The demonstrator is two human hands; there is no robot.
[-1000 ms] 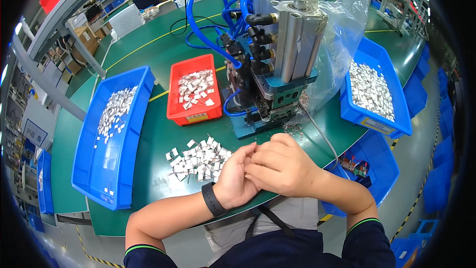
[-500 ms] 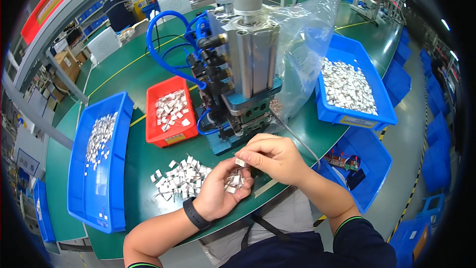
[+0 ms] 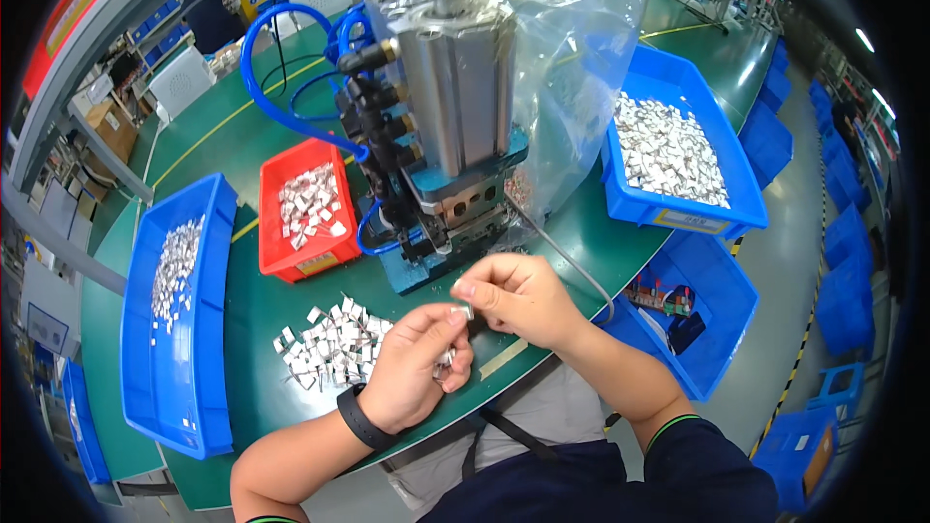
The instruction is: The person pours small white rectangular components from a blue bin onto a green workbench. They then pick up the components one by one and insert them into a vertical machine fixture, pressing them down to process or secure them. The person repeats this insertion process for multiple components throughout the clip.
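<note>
My left hand is curled around several small white blocks with wire leads, mostly hidden by its fingers. At its thumb and fingertips one white leaded block sticks up. My right hand is closed in a pinch at the upper end of that block; its fingertips partly hide what they grip. Left of my hands, a pile of similar white leaded blocks lies loose on the green table. Just beyond my hands stands a pneumatic press with a blue base and blue air hoses.
A red bin and a long blue bin with white pieces stand at left. At right is a blue bin full of them, beside a clear plastic bag. A grey cable crosses the table. Another blue bin sits below the edge.
The view has shifted slightly, so the press and bins sit further left. My left hand has closed more over its blocks, and its thumb now meets the raised block. My right fingertips have turned slightly upward.
</note>
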